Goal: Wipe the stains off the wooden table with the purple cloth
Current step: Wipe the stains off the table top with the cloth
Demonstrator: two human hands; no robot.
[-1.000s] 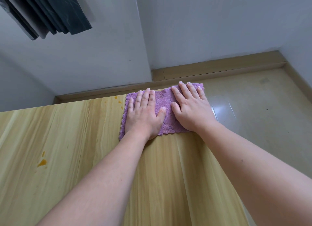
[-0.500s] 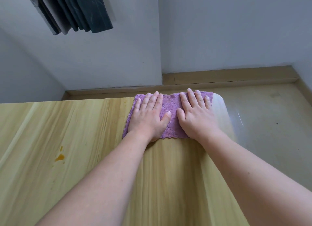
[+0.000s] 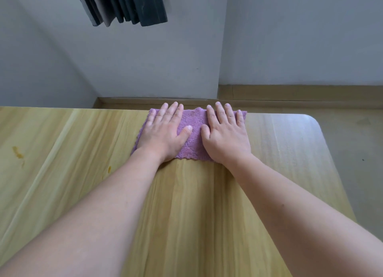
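Observation:
A purple cloth lies flat on the light wooden table, against its far edge. My left hand presses flat on the cloth's left half, fingers straight. My right hand presses flat on the right half, fingers straight and reaching the far edge. An orange stain sits on the table at the far left. A smaller orange spot lies just left of my left forearm.
The table's rounded far-right corner lies right of the cloth, with bare floor beyond it. A wooden skirting board runs along the grey walls. Dark slabs lean against the wall at the top.
Both hands stay flat on the cloth at the far edge. The view has swung, so the table's right corner shows and the stains sit further left. The stains by the cloth's left edge no longer show.

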